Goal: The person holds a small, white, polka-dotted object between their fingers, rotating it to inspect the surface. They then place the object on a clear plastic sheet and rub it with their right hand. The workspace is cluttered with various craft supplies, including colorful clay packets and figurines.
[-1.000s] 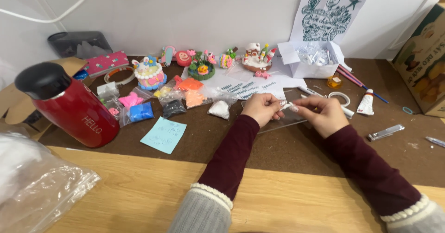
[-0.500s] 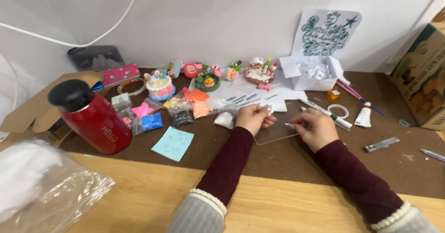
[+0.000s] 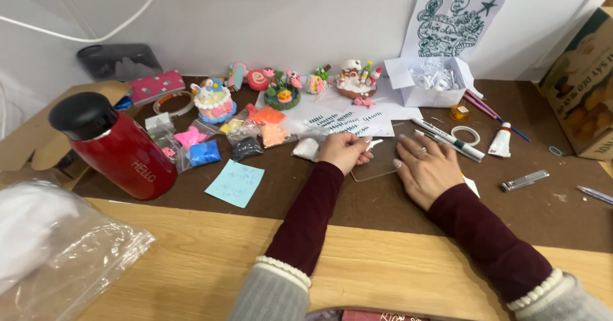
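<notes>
The left hand [image 3: 345, 152] pinches a small white clay piece [image 3: 373, 144] at its fingertips, just left of the flat-pressed, empty right hand [image 3: 426, 171] on the clear plastic sheet [image 3: 377, 168] between them.

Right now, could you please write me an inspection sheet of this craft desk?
Surface: brown mat over a wooden desk.
Job's things: clear plastic sheet; small white piece.
Clutter: red flask, blue note, clay bags, clay figures, markers, tape ring, nail clipper, plastic bag.
Hands: left hand fingers pinch the white piece; right hand lies flat on the sheet.
Cables: white cable on the wall.
Surroundings: white wall, cardboard box, drawing.
</notes>
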